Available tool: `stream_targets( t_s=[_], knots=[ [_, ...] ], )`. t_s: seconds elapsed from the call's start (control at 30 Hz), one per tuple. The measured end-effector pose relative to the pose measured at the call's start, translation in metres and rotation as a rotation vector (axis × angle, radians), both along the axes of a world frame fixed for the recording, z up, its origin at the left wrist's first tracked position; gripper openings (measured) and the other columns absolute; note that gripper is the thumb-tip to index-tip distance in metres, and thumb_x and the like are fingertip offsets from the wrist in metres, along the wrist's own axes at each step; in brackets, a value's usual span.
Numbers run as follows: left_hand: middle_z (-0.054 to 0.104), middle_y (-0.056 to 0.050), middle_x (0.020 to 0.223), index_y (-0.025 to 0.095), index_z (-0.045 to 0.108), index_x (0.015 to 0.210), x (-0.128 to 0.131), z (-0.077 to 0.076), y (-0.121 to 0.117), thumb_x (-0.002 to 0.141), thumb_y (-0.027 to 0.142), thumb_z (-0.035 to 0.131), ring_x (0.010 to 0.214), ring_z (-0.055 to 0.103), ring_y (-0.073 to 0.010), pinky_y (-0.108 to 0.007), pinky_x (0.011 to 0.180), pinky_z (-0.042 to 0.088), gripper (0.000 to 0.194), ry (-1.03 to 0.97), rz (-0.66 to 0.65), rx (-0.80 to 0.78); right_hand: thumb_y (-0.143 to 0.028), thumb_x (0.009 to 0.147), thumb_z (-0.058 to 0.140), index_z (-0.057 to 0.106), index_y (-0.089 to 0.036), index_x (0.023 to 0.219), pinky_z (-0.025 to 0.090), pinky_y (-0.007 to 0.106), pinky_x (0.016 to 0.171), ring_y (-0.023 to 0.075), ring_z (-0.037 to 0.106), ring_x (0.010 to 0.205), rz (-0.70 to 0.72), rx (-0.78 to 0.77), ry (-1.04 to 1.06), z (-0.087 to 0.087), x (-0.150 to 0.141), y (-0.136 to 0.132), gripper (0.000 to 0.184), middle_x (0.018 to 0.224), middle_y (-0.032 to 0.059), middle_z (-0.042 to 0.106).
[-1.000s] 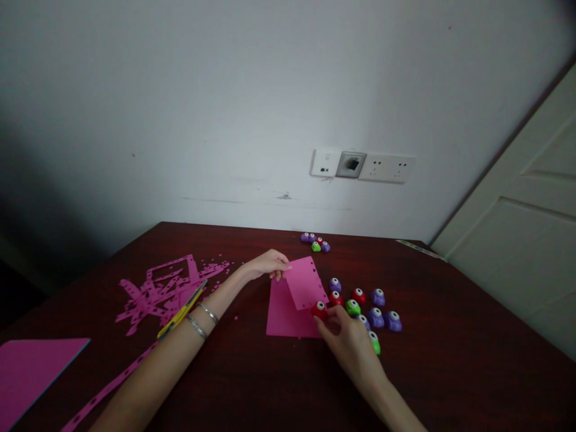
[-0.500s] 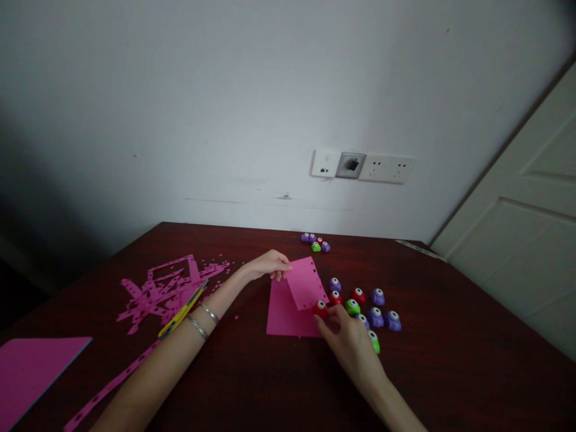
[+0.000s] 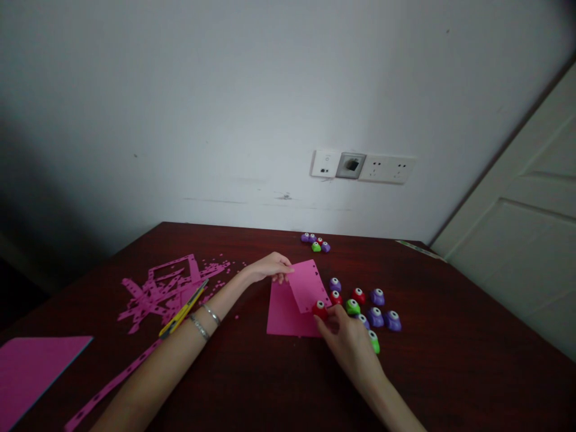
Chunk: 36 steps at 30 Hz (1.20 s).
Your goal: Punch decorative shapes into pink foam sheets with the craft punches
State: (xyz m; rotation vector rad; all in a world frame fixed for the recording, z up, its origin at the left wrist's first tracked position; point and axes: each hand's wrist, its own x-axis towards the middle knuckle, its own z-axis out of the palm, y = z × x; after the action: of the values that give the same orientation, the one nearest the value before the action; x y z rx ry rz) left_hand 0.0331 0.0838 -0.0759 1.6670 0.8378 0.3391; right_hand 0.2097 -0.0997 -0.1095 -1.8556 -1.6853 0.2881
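My left hand (image 3: 272,267) pinches the upper left corner of a small pink sheet of paper (image 3: 306,285), which has shapes punched along its right and lower edges. My right hand (image 3: 346,336) is closed on a red paper punch (image 3: 319,309) with a white, eye-like button. The punch sits at the sheet's lower edge; whether the paper is inside its slot cannot be seen. Beneath lies a larger pink sheet (image 3: 283,318), flat on the table. Beside my right hand stand several more punches, among them a green punch (image 3: 353,307) and a purple punch (image 3: 393,320).
Pink punched strips (image 3: 157,294) and tiny cut-outs are heaped on the left. A yellow craft knife (image 3: 183,309) lies by my left forearm. More pink paper (image 3: 36,372) is at the near left. A small cluster of punches (image 3: 316,246) stands towards the wall.
The small pink sheet and my left hand have shifted slightly right and down. My right hand has stayed on the red punch, almost in the same place.
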Motion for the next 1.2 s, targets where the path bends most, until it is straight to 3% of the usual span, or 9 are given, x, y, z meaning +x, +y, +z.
stream_targets(
  t_s=[0.23,0.37,0.93,1.07,1.2],
  knots=[
    [0.062,-0.002,0.056,0.011,0.060,0.071,0.005,-0.010,-0.001,0.071,0.034,0.064,0.044,0.054,-0.0076,-0.017,0.037,0.028,0.023,-0.018,-0.033,0.000,-0.039,0.082,0.049,0.055,-0.021,0.078,0.039,0.026,0.052,0.0195,0.063,0.061,-0.053,0.014,-0.197,0.010,-0.007,-0.007,0.019,0.072,0.0031,0.065],
    [0.062,-0.002,0.057,0.011,0.061,0.073,0.006,-0.015,-0.001,0.070,0.035,0.064,0.043,0.053,-0.0078,-0.018,0.037,0.028,0.024,-0.020,-0.038,0.008,-0.037,0.082,0.051,0.054,-0.020,0.077,0.039,0.025,0.056,0.0174,0.060,0.065,-0.014,0.071,-0.194,0.006,-0.011,-0.007,0.018,0.072,0.0025,0.061],
    [0.063,-0.002,0.060,0.011,0.063,0.074,0.010,-0.022,-0.008,0.069,0.038,0.065,0.040,0.042,-0.0043,-0.019,0.039,0.025,0.027,0.047,-0.056,0.041,-0.038,0.082,0.052,0.054,-0.021,0.074,0.036,0.024,0.051,0.0164,0.060,0.065,0.026,-0.002,-0.240,-0.002,-0.024,-0.009,0.019,0.073,0.0017,0.062],
    [0.061,-0.001,0.057,0.011,0.064,0.075,0.011,-0.022,-0.008,0.072,0.036,0.062,0.043,0.044,-0.0060,-0.020,0.045,0.032,0.025,0.109,-0.103,0.176,-0.042,0.080,0.055,0.055,-0.021,0.078,0.036,0.024,0.050,0.0174,0.060,0.064,0.037,-0.041,-0.275,-0.006,-0.022,-0.009,0.021,0.074,0.0021,0.063],
    [0.063,-0.004,0.071,0.013,0.065,0.086,0.012,-0.019,-0.007,0.071,0.036,0.063,0.066,0.057,-0.0151,-0.024,0.059,0.041,0.027,0.259,-0.076,0.511,-0.043,0.077,0.058,0.058,-0.020,0.087,0.039,0.025,0.054,0.0188,0.062,0.068,0.062,-0.081,-0.241,-0.008,-0.018,-0.008,0.025,0.078,0.0029,0.065]
  ],
)
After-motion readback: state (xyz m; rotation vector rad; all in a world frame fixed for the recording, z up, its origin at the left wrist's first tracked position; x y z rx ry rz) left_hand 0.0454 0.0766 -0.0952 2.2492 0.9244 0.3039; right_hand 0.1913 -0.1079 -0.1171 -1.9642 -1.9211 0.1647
